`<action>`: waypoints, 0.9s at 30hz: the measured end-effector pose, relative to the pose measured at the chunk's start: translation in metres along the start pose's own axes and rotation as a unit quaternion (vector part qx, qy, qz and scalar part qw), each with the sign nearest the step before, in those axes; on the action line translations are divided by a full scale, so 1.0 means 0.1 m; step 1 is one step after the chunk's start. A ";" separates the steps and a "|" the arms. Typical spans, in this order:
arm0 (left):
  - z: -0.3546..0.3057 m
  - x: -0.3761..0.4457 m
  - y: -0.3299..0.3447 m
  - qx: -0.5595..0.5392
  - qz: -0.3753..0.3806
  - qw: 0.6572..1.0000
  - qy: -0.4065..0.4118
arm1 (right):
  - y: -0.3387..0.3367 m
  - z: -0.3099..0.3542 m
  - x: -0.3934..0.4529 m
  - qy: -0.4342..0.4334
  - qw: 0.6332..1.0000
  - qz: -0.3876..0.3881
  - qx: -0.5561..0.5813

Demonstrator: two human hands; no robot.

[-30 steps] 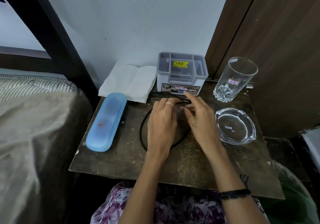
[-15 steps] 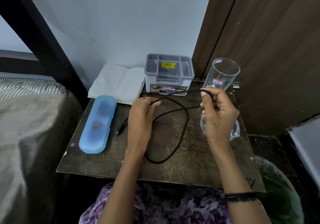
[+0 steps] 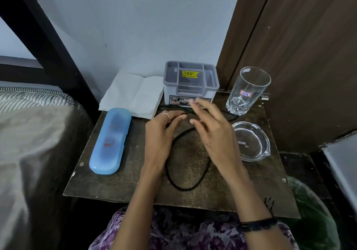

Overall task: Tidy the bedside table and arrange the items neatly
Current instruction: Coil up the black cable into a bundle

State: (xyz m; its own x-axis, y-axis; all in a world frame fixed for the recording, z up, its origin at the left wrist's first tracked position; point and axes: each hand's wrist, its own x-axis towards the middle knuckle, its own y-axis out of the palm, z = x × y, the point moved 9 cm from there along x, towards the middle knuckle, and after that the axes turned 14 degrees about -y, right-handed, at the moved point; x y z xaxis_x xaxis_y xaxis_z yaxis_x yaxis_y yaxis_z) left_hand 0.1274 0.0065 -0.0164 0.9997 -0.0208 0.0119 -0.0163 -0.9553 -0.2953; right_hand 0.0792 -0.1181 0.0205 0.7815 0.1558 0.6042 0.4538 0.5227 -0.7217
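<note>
A black cable (image 3: 185, 187) is seen lying in a loose loop on the middle of the bedside table (image 3: 116, 188), its far end running back toward the organiser. It is pinched near the top of the loop by the curled fingers of the left hand (image 3: 161, 132); the right hand (image 3: 213, 132) hovers just beside it with fingers spread and loosely extended, and nothing is seen held in it. The step in hand is judged to be coiling of the cable. For the next move, the free length must be taken by the right hand and laid round the pinched point in even turns. The grey organiser (image 3: 191, 83) appears empty in the compartments visible. The drinking glass (image 3: 248, 91) and the glass ashtray (image 3: 251, 141) are empty. The blue case (image 3: 111, 139) is closed; contents cannot be determined. A white napkin (image 3: 133, 95) lies behind it.
</note>
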 end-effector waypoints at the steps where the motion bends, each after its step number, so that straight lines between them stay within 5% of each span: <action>1: 0.01 0.02 0.02 -0.020 0.025 0.999 -0.010 | 0.00 -0.01 0.00 0.005 1.000 -0.010 0.022; 6: 0.18 0.04 0.21 -0.135 0.192 0.962 -0.136 | -0.20 -0.14 -0.06 0.054 0.994 -0.089 -0.025; 11: 0.10 -0.03 0.25 -0.263 0.274 0.911 -0.160 | -0.32 -0.28 -0.15 0.131 0.980 -0.130 -0.077; 15: -0.03 -0.07 0.25 -0.380 0.307 0.858 -0.160 | -0.15 -0.24 -0.11 0.132 0.984 -0.051 -0.107; 19: -0.11 -0.07 0.27 -0.484 0.311 0.803 -0.154 | 0.06 0.06 0.01 0.033 0.994 0.016 -0.107; 24: -0.03 0.03 0.19 -0.441 0.218 0.865 -0.101 | 0.33 0.22 0.03 -0.014 0.994 0.100 -0.048; 27: 0.01 0.09 0.05 -0.327 0.147 0.933 -0.040 | 0.42 0.20 -0.01 -0.001 0.988 0.153 0.028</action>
State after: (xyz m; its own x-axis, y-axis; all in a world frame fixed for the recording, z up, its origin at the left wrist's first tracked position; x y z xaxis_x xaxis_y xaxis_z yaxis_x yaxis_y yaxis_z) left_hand 0.1360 0.0020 -0.0186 0.9482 -0.3125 -0.0573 -0.2703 -0.8882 0.3716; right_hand 0.0888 -0.0796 -0.0038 0.8781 0.3150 0.3602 0.1716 0.4955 -0.8515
